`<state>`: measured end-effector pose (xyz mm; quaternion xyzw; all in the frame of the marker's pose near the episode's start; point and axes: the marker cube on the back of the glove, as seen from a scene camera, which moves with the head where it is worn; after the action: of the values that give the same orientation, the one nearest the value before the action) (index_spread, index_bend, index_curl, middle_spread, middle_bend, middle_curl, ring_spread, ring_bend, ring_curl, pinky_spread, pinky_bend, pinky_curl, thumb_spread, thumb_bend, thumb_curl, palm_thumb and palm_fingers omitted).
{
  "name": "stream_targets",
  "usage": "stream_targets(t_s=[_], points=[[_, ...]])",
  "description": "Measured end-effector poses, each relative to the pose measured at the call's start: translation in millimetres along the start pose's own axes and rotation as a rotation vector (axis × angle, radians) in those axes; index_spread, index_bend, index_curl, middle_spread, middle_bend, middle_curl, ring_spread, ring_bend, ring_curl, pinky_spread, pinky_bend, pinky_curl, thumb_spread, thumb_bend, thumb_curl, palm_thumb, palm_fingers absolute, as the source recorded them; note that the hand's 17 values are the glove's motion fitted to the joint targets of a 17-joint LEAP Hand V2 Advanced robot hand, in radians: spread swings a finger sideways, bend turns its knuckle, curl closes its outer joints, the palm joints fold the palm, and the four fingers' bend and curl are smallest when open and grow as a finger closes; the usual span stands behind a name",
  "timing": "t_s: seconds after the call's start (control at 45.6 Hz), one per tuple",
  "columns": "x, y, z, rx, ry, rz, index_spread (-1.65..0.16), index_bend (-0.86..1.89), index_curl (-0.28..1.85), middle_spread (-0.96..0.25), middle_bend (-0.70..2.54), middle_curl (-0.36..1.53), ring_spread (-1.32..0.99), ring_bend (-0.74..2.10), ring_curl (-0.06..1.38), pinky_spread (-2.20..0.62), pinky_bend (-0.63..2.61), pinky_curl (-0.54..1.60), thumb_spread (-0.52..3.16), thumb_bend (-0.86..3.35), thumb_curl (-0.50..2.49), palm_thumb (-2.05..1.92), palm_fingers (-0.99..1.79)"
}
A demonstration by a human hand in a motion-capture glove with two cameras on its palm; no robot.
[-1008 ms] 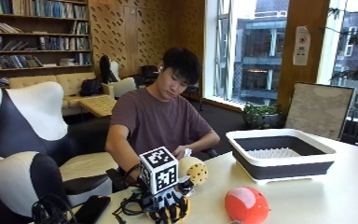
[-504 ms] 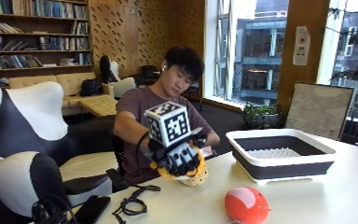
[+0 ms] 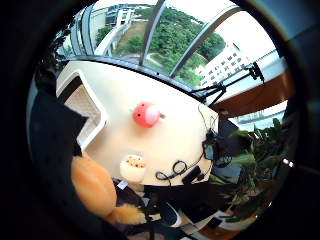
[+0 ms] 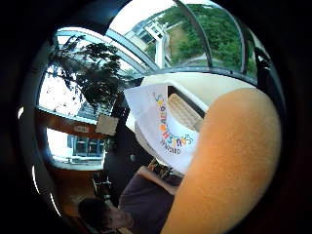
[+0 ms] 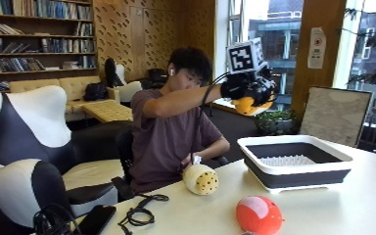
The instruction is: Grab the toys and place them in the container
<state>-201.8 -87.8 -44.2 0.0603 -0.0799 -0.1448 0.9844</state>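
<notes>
My gloved right hand (image 5: 248, 89) is raised high above the table and grips an orange plush toy (image 5: 250, 105). That toy fills much of the thumb side palm view (image 4: 229, 170) and shows in the little finger side view (image 3: 95, 187). The container (image 5: 295, 166), a white-rimmed dark tub, stands on the table below and to the right of my hand; it is also visible as the tub (image 3: 85, 107) and as the tub (image 4: 183, 109). A cream spotted toy (image 5: 199, 179) lies near the table's edge, beside the person's bare hand. A red round toy (image 5: 258, 215) sits at the front, seen from above as the red toy (image 3: 146, 114).
Black cables (image 5: 139, 215) and a dark phone-like object (image 5: 97, 220) lie at the table's left end. A black-and-white chair (image 5: 18, 161) stands to the left. A framed board (image 5: 335, 115) leans behind the tub.
My hand rose from the table surface to head height and moved right toward the tub, carrying the orange plush. The cream toy and red toy stayed on the table.
</notes>
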Motion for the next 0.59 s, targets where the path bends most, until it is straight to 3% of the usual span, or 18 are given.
stream_targets(t_s=[0.197, 0.307, 0.416, 0.482, 0.592], points=[[-104.1, -42.1, 49.6, -0.038, 0.166, -0.236, -0.45, 0.89, 0.87, -0.31, 1.29, 0.86, -0.42, 1.50, 0.79, -0.40, 1.24, 0.68, 0.39, 0.12, 0.99, 0.65, 0.78], [-153.7, -61.2, 81.0, -0.050, 0.180, -0.136, -0.45, 0.90, 0.93, -0.30, 1.30, 0.88, -0.41, 1.51, 0.80, -0.40, 1.27, 0.71, 0.37, 0.11, 1.02, 0.65, 0.74], [-179.7, -69.1, 103.9, -0.077, 0.184, -0.227, -0.46, 0.90, 0.97, -0.30, 1.32, 0.90, -0.41, 1.53, 0.81, -0.40, 1.29, 0.72, 0.35, 0.11, 1.04, 0.65, 0.71], [-195.8, -74.9, 119.5, -0.094, 0.188, -0.186, -0.46, 0.90, 1.00, -0.29, 1.31, 0.91, -0.40, 1.54, 0.81, -0.40, 1.30, 0.73, 0.34, 0.11, 1.06, 0.66, 0.68], [-211.3, -75.3, 152.0, -0.333, 0.222, -0.132, -0.44, 0.73, 1.02, -0.30, 1.23, 0.89, -0.39, 1.54, 0.82, -0.39, 1.35, 0.74, 0.36, 0.09, 1.07, 0.66, 0.44]])
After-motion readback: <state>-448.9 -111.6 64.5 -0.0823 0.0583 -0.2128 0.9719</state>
